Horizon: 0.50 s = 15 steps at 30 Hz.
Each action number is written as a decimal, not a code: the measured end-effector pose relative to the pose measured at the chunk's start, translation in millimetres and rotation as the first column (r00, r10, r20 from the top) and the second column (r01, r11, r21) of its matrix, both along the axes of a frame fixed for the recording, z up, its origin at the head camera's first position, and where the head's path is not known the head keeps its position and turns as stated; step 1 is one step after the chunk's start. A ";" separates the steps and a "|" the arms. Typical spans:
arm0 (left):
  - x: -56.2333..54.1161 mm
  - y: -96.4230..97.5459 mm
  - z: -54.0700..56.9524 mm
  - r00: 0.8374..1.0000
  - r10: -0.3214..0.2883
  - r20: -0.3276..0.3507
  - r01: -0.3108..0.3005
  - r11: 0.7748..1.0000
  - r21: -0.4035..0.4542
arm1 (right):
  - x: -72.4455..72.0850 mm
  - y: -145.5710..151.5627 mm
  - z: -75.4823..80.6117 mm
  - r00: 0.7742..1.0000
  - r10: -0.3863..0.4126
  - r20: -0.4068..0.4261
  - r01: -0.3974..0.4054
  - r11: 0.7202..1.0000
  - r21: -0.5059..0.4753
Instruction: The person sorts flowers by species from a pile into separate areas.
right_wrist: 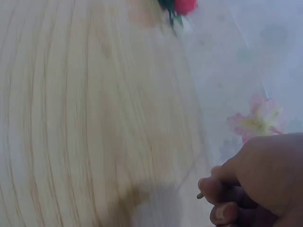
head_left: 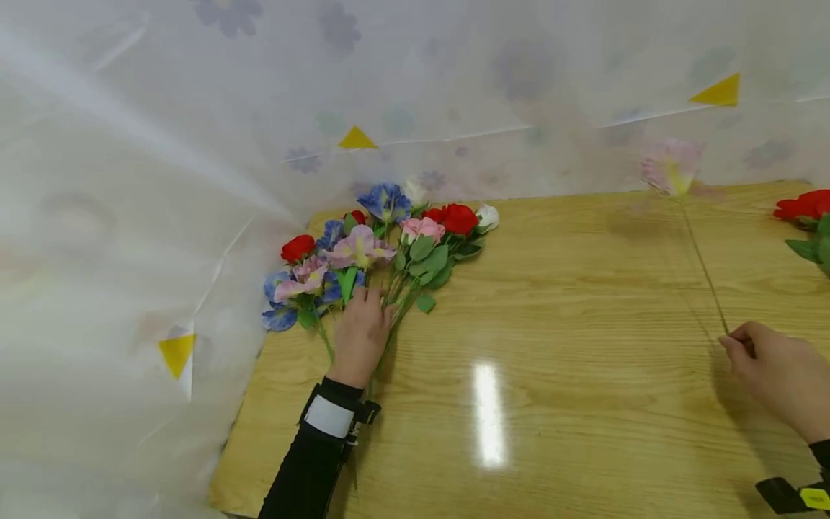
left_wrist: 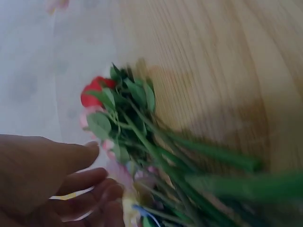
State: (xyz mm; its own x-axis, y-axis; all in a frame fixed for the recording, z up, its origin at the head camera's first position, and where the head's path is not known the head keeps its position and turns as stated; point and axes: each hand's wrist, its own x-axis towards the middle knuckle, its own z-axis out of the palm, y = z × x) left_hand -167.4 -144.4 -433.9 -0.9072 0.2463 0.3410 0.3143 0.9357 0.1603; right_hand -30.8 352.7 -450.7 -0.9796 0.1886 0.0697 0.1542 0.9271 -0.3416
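Note:
At the table's far left lies a bunch of artificial flowers [head_left: 359, 249], with red, blue, white and pink heads and green stems. My left hand [head_left: 361, 335] is over its stems. In the left wrist view the fingers [left_wrist: 90, 182] are loosely bent beside the stems [left_wrist: 156, 156], and I see none of them curled round one. On the right, my right hand [head_left: 774, 371] pinches the thin stem [head_left: 703, 267] of a single pale pink flower [head_left: 674, 167] between thumb and fingers. That flower head [right_wrist: 258, 120] partly shows behind the hand in the right wrist view.
A red flower [head_left: 804, 207] with green leaves is at the right edge of the head view. The wooden table [head_left: 551, 310] meets a pale flower-patterned sheet [head_left: 493, 79] at the back and left. Yellow triangles [head_left: 358, 138] mark the sheet.

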 end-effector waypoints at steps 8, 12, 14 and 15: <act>-0.8 -13.6 -9.6 0.999 0.050 0.009 -0.049 0.992 -0.119 | 7.7 32.5 -17.1 0.998 -0.045 -0.046 0.045 0.999 0.008; -1.7 -12.8 -10.3 0.997 0.065 0.040 -0.060 0.991 -0.117 | 8.1 33.3 -23.7 0.998 -0.038 -0.043 0.039 0.998 0.039; -1.8 -11.9 -9.8 0.997 0.064 0.050 -0.057 0.990 -0.131 | 8.6 32.1 -23.9 0.998 -0.047 -0.034 0.048 0.998 0.032; -1.5 -11.6 -9.6 0.997 0.061 0.051 -0.053 0.989 -0.140 | 8.8 31.4 -23.7 0.998 -0.051 -0.036 0.052 0.998 0.028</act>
State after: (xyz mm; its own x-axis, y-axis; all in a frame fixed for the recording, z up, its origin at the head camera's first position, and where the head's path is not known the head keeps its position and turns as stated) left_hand -168.9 -156.0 -443.5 -0.9376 0.2353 0.2559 0.2543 0.9662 0.0432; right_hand -22.0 384.1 -474.4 -0.9655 0.2361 0.1100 0.1903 0.9278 -0.3210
